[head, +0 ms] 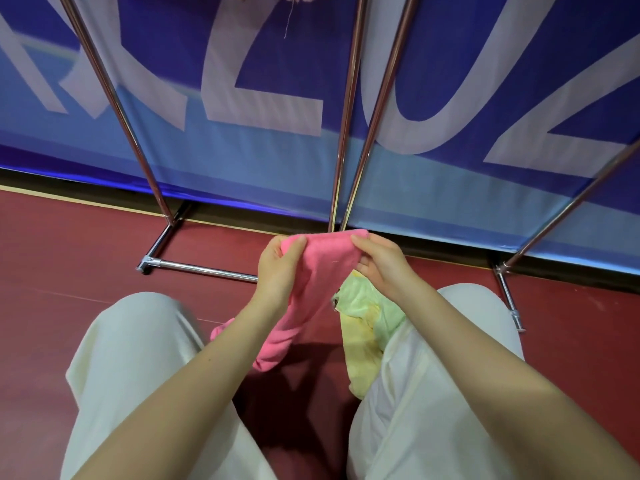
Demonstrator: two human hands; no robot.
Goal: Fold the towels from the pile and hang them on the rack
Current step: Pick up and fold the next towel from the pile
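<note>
Between my knees, above the floor: pink towel point(311, 271), soft, light, limp. My left hand point(277, 268) and right hand point(379, 263) pinch its top edge; I judge the corners the best hold. Remaining pile point(363, 317) lies beneath, before the rack point(349, 109).

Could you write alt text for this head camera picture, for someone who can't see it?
A seated person's left hand and right hand pinch the top edge of a pink towel above a red floor. Yellow and green towels lie beside the right knee, a chrome rack ahead.
</note>
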